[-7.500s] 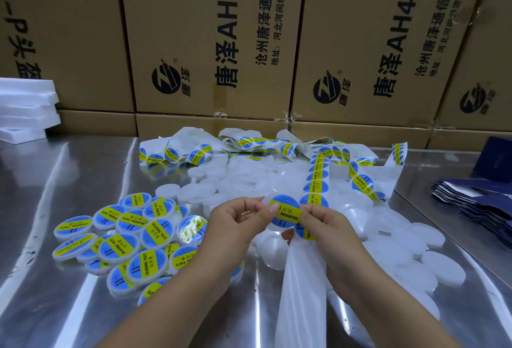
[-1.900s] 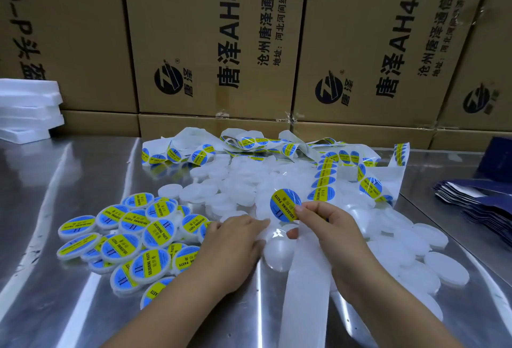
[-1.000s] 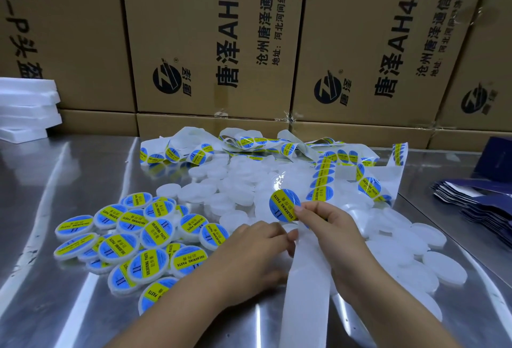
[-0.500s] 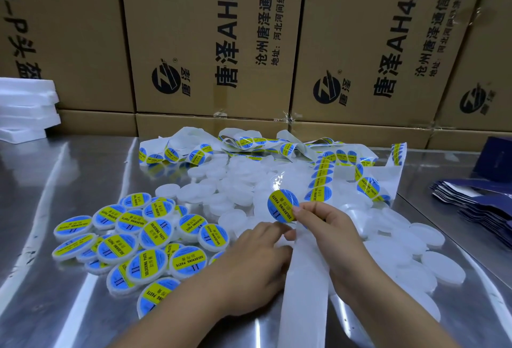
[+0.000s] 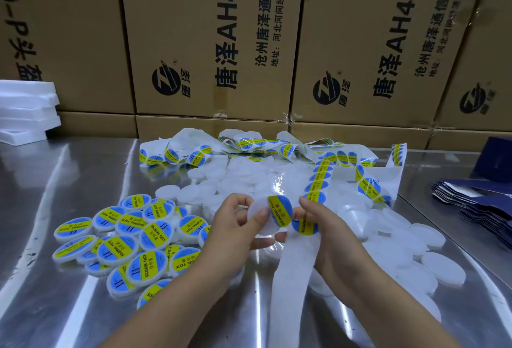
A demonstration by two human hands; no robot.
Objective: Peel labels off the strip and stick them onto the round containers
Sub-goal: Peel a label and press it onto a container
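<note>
A: Nearest?
B: Bare backing of the strip (image 5: 291, 278) is seen trailing below the grip.
A: Grips?
B: A blank round container (image 5: 264, 229) is clasped by the left hand (image 5: 235, 225), thumb curled across its face. A peeled label (image 5: 279, 210) is pinched by its edge in the right hand (image 5: 332, 242) and laid against that container.
A: Beyond?
B: Left of the grip, labelled containers (image 5: 124, 239) are piled; blank containers (image 5: 238, 178) and coiled strip are heaped behind it; cartons (image 5: 207, 42) are stacked farthest.

Two bare forearms (image 5: 171, 297), at 7 and 5 o'clock. Left grip (image 5: 238, 225), right grip (image 5: 329, 239): bare fingers, short plain nails (left thumbnail clearest).
</note>
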